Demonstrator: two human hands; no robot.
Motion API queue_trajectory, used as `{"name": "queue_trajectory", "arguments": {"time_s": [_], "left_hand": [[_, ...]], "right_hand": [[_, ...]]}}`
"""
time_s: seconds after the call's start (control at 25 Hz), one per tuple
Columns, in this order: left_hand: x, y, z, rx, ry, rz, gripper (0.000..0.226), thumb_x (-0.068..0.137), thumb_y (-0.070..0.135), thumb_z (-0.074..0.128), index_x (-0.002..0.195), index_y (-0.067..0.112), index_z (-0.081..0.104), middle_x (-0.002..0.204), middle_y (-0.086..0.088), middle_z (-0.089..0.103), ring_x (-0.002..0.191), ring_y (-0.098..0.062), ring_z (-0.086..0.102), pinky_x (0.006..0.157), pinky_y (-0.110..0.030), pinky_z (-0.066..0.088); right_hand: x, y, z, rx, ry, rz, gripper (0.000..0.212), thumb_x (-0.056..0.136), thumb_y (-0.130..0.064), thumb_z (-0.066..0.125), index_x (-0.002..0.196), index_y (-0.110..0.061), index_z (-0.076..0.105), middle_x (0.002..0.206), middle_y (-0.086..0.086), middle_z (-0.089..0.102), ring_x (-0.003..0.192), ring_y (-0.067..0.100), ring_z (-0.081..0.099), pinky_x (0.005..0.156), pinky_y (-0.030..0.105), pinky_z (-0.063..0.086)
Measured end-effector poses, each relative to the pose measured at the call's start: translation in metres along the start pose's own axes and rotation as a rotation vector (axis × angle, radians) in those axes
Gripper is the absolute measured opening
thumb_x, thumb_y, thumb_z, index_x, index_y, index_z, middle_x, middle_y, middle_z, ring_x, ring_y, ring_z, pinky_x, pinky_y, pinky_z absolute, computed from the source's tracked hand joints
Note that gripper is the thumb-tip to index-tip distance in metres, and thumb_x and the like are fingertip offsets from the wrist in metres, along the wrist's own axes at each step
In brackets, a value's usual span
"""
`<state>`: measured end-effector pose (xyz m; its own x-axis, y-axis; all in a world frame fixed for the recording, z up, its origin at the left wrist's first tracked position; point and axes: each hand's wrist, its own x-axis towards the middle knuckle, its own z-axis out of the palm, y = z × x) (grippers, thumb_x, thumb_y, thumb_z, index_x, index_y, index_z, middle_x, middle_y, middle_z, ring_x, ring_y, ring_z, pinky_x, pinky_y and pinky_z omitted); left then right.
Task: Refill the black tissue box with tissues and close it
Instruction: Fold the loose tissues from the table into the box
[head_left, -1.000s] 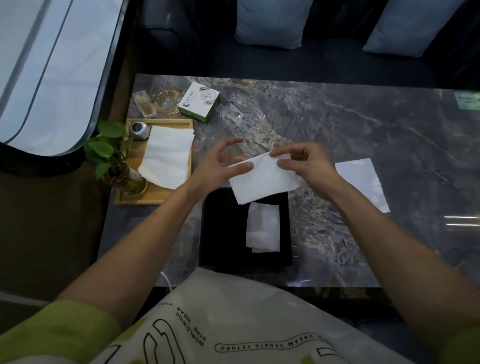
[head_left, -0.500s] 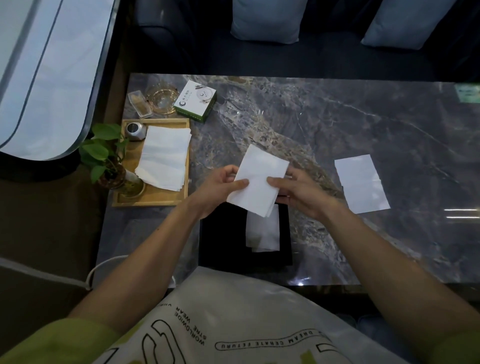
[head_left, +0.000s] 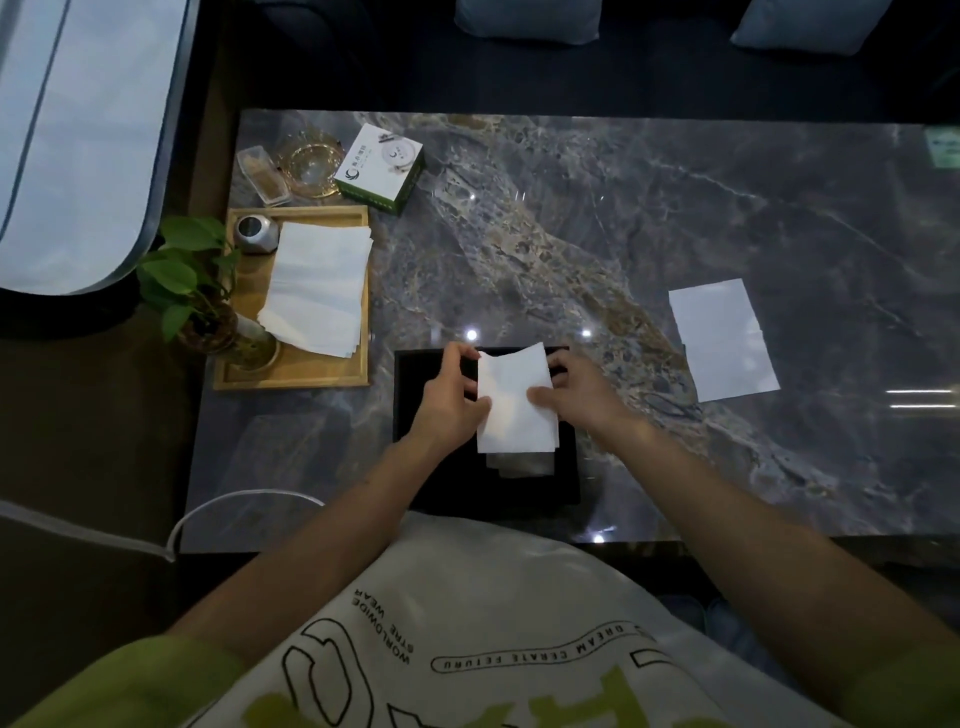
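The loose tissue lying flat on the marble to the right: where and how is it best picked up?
The loose tissue lies flat and alone on the marble table, so there is no edge to get under. Probably best to come from above with the right hand, the nearer one, and pinch up its near left corner with the fingers, or slide it toward the table's near edge.

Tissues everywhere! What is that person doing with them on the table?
The person is refilling a black tissue box near the table's front edge. Both hands, left hand and right hand, hold one folded white tissue over the open box, where another tissue already lies. More tissues wait in a stack on the wooden tray to the left, and a single sheet lies on the right. The box is not closed yet.
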<state>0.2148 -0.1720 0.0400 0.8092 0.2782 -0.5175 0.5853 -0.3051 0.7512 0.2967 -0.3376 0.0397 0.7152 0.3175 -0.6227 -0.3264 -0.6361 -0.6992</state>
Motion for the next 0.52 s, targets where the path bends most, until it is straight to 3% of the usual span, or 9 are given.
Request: {"name": "queue_trajectory", "arguments": {"time_s": [0.16,0.28,0.36,0.44,0.52], "left_hand": [[-0.004,-0.013,0.017,0.154,-0.013,0.01,0.018,0.088,0.008,0.06,0.105,0.013,0.063,0.098,0.0,0.064,0.083,-0.011,0.06,0.068,-0.015,0.046],[-0.004,-0.018,0.022,0.227,-0.049,0.004,0.026,0.09,0.011,0.058,0.115,0.012,0.066,0.111,-0.004,0.066,0.09,-0.011,0.062,0.079,-0.018,0.046],[-0.003,-0.015,0.024,0.287,-0.085,0.019,0.034,0.091,0.01,0.055,0.124,0.009,0.062,0.118,-0.009,0.063,0.101,-0.017,0.062,0.09,-0.023,0.049],[-0.003,-0.008,0.027,0.366,-0.159,0.032,0.04,0.092,0.008,0.052,0.132,0.006,0.055,0.123,-0.012,0.061,0.11,-0.024,0.061,0.099,-0.033,0.049],[-0.001,-0.004,0.033,0.425,-0.24,0.036,0.031,0.09,0.005,0.051,0.119,0.003,0.062,0.108,-0.013,0.064,0.099,-0.026,0.064,0.089,-0.036,0.054]], "right_hand": [[-0.005,0.018,0.007,-0.229,0.121,-0.1,0.032,0.079,-0.011,0.071,0.095,-0.017,0.044,0.078,0.004,0.055,0.067,0.017,0.051,0.061,0.034,0.041],[-0.008,0.027,0.01,-0.366,0.109,-0.205,0.021,0.083,-0.009,0.064,0.092,-0.02,0.049,0.076,0.005,0.057,0.061,0.015,0.05,0.055,0.03,0.039],[-0.009,0.031,0.012,-0.451,0.104,-0.213,0.011,0.085,-0.009,0.06,0.093,-0.017,0.06,0.082,0.006,0.063,0.065,0.015,0.056,0.06,0.029,0.044],[-0.011,0.032,0.013,-0.514,0.08,-0.195,0.02,0.088,-0.008,0.057,0.104,-0.011,0.068,0.093,0.009,0.069,0.078,0.018,0.064,0.069,0.031,0.052],[-0.011,0.033,0.014,-0.564,0.057,-0.176,0.029,0.089,-0.01,0.056,0.116,-0.009,0.067,0.104,0.01,0.07,0.093,0.021,0.066,0.08,0.033,0.054]]}}
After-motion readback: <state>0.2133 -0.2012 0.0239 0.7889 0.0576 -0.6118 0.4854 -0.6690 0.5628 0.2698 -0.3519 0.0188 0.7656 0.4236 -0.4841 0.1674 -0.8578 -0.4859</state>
